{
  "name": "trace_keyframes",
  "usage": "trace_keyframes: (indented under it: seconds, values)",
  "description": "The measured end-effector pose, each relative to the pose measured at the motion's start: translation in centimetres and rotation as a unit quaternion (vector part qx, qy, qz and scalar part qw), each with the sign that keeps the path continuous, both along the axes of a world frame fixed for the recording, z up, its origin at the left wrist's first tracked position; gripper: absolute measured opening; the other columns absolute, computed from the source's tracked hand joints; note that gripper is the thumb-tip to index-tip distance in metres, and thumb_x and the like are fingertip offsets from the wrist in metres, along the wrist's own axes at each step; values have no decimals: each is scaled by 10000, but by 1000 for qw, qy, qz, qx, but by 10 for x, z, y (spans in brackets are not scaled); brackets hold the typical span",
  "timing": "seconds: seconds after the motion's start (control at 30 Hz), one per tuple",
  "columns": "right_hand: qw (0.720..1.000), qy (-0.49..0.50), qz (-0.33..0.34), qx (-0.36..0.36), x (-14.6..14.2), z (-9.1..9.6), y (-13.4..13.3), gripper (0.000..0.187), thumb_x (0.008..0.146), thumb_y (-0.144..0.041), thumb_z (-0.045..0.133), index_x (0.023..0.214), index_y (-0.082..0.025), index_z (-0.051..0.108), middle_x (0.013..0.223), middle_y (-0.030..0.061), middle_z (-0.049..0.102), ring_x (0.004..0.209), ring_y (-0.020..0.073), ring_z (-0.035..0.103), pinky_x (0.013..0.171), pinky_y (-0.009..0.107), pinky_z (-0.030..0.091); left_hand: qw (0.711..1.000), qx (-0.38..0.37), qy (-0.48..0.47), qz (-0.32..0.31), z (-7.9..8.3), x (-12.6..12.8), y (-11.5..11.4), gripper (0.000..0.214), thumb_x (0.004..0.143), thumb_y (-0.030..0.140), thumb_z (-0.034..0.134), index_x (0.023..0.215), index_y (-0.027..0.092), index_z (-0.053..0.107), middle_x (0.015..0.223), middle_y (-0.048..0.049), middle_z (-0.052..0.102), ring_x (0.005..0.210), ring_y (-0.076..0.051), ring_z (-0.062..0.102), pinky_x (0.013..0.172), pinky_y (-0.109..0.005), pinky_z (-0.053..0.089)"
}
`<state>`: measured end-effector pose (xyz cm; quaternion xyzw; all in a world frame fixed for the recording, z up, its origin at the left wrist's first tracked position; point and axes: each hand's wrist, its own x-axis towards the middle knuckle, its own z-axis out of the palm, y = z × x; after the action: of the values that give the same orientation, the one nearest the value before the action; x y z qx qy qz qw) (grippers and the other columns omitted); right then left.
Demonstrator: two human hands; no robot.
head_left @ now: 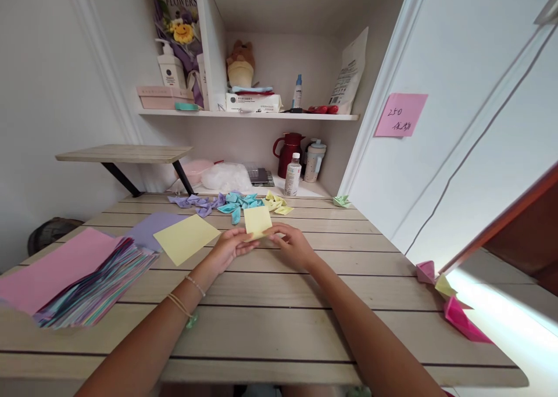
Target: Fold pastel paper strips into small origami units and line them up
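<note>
A small folded square of yellow paper (257,220) is held up over the middle of the table. My left hand (232,247) pinches its lower left corner, and my right hand (291,243) has its fingers closed on the lower right corner. Just behind it lie folded paper pieces in purple (200,204), turquoise (239,204) and yellow (275,202). A flat yellow sheet (186,238) rests left of my left hand, overlapping a purple sheet (152,229).
A thick stack of coloured paper (82,275) lies at the left. Folded paper boats (465,320) sit along the right edge, and a green folded piece (342,201) at the back right. A bottle (293,176) and red jug (289,153) stand behind. A small raised shelf (124,153) overhangs the back left.
</note>
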<state>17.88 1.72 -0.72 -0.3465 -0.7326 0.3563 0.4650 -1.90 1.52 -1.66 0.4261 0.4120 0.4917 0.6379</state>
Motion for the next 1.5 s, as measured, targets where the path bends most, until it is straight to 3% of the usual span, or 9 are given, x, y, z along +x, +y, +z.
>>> trace_keyframes:
  seconds: [0.1,0.17,0.3,0.5,0.73,1.07,1.2,1.33,1.5]
  values:
    - [991,95,10,-91,-4,-7,4,293,721,-463,551,661,-181,602,713,23,607,685,156,534,596,260,442,994,-19,30,-100,2,3,-5,385,588,227,737,942,128,622,876,-132,690,783,-231,665,687,-304,517]
    - [982,138,18,-127,-6,-10,5,316,709,-468,565,592,-175,542,595,-13,536,582,119,481,571,245,416,993,-13,20,-114,3,5,-6,418,623,337,708,977,135,617,897,-136,685,803,-238,660,679,-313,514]
    - [985,113,21,-128,-5,-13,3,354,694,-445,579,509,-177,440,503,-48,427,498,88,380,504,217,326,997,23,24,-67,2,4,-2,496,681,527,588,987,139,620,873,-126,684,741,-209,656,603,-283,506]
    - [993,44,40,-107,-7,-15,-1,282,704,-421,585,598,-168,522,565,-30,498,525,96,432,498,214,334,983,139,113,27,-6,5,2,372,542,328,763,826,116,652,727,-68,675,646,-144,628,615,-222,485]
    - [974,172,-2,-147,-5,-18,9,370,599,-365,723,886,-183,577,691,2,597,636,124,551,599,245,451,977,152,122,82,-2,2,4,337,544,342,753,771,112,657,673,-57,676,617,-156,630,610,-271,514]
    - [956,227,-3,-188,-7,-17,8,280,581,-329,742,776,-150,652,745,43,651,709,153,595,697,296,474,970,180,131,95,0,6,1,288,560,335,744,741,123,670,681,-60,686,631,-169,641,621,-287,530]
    - [969,198,-8,-150,-5,-16,9,287,613,-356,718,804,-157,639,764,43,647,719,155,595,691,295,478,965,194,141,106,1,6,0,292,565,344,739,745,124,674,686,-61,688,638,-169,641,627,-284,527]
    - [996,78,-24,-20,-1,-14,9,275,662,-379,674,851,-186,620,798,37,641,724,155,593,671,287,483,946,235,182,129,2,2,-1,293,595,367,714,762,129,684,726,-72,697,682,-185,646,635,-274,517]
    - [993,-34,-49,102,2,-11,7,190,752,-366,591,861,-210,595,817,27,632,697,141,590,648,274,485,905,304,256,154,6,-1,-3,250,661,362,663,789,149,692,764,-64,704,712,-187,648,660,-267,506]
